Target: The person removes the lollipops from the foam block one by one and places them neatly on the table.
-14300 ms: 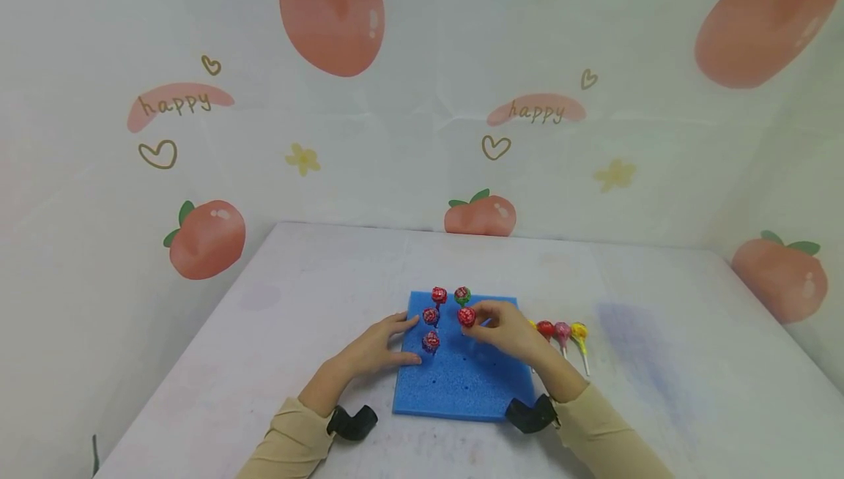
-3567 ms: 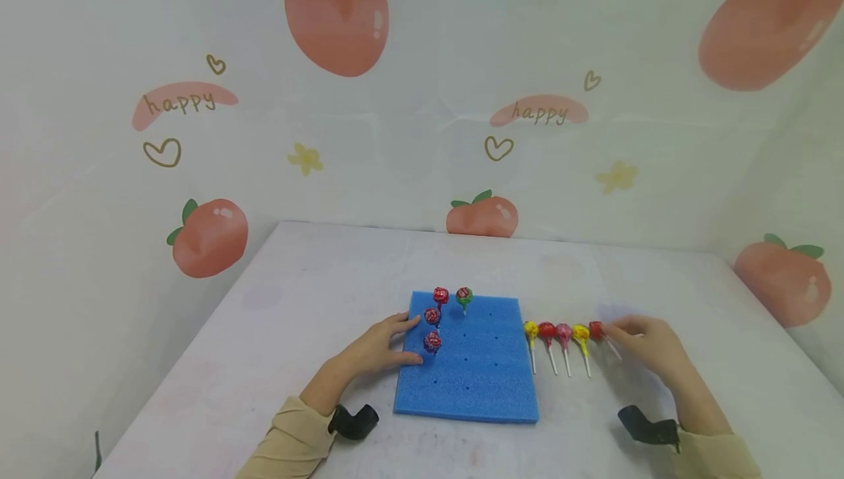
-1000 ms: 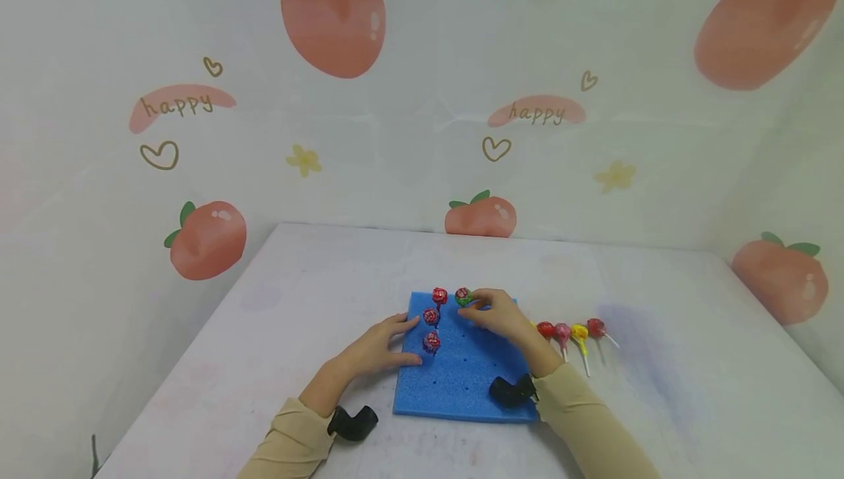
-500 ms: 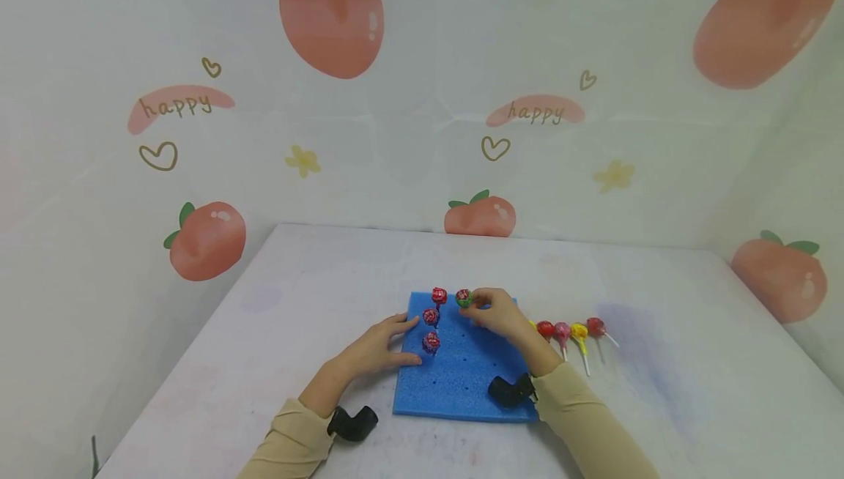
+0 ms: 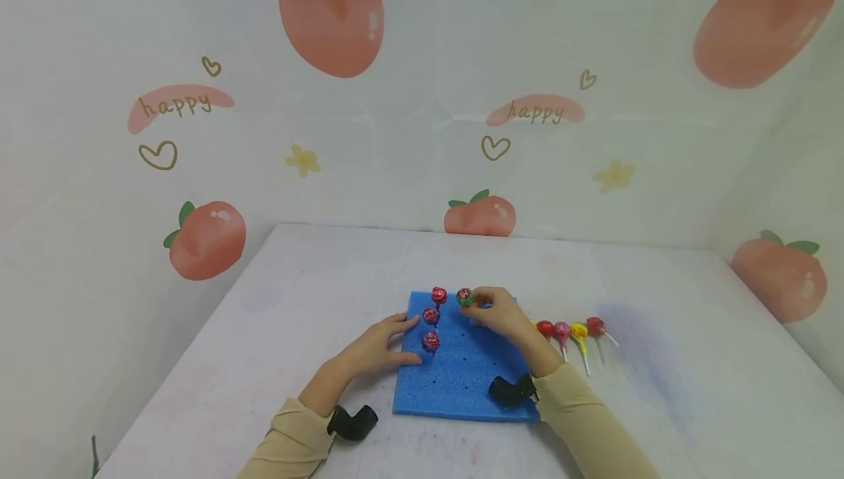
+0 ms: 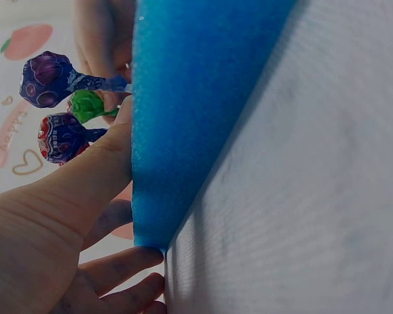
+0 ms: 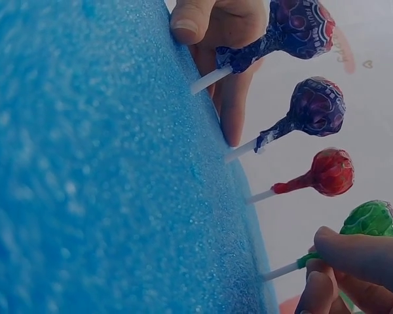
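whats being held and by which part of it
The green lollipop, pinched by the right hand at its wrapper neck, just below the round top.

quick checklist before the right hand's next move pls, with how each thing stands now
1. Right hand pinching the green lollipop: ok.
2. Left hand touching the foam at its left edge: ok.
3. Stick clear of the foam: not ok, it meets the foam in the right wrist view.
4. How deep the stick sits: cannot tell.
5. Other three lollipops standing in the foam: ok.
6. Loose lollipops fully visible: not ok, partly hidden behind the right hand.
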Motion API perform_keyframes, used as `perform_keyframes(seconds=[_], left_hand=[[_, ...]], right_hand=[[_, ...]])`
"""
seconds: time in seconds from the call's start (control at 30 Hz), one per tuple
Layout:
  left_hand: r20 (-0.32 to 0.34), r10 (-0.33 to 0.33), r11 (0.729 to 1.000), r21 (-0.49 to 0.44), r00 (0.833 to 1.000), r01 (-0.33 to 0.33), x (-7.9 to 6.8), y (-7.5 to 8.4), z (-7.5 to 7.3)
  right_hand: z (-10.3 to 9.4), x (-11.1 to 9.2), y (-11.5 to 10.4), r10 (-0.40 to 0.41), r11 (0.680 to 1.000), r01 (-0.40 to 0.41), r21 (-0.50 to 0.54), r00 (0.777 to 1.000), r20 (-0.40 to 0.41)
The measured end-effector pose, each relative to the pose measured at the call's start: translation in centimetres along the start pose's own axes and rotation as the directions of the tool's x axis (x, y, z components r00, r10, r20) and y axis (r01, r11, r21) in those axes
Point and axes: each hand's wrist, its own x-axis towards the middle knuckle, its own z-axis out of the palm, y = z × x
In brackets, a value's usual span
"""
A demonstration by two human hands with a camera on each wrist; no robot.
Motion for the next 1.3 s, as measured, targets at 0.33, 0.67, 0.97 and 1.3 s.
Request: perform_keyframes(seconds=[0.33,0.67,0.97,1.3], left_hand=[[0.005,-0.009,1.0,-0.007,1.0,0.009,0.0,0.2,-0.1],[0.008,-0.007,1.0,-0.004,1.0,0.007,0.0,0.1,0.0],[0.004,-0.001,1.0,0.005,1.0,0.001,0.0,0.0,0.0],[0.002,0.003,1.0,0.004,1.0,-0.003,0.0,-0.1,0.0]], right_hand=[[-0.3,0.0,-0.1,-0.008,1.0,0.008,-0.011,1.0,-0.003],[-0.7,-0.2,-0.7,-0.011,0.999,0.011,-0.033,1.0,-0.011],[-1.0,-0.7,-1.0,0.051,0.998,-0.053,-0.043,0.998,-0.029],[-1.8,-1.6,-0.6,0.041,0.996,-0.042,-0.076,0.999,-0.02]])
